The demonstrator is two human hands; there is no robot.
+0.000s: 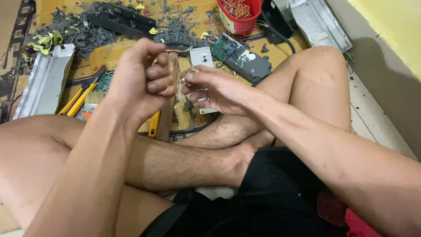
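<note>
My left hand is closed in a fist around a coil of copper wire, with a strand sticking out at the top toward the right. My right hand is close beside it, fingertips pinching the wire's free end near the fist. Both hands hover above my crossed legs. Below them a wooden handle of a tool stands tilted on the cardboard.
On the cardboard floor lie a green circuit board, a white square part, yellow-handled tools, a brush, grey plastic shards, a metal channel. A red bucket of copper wire stands at the back.
</note>
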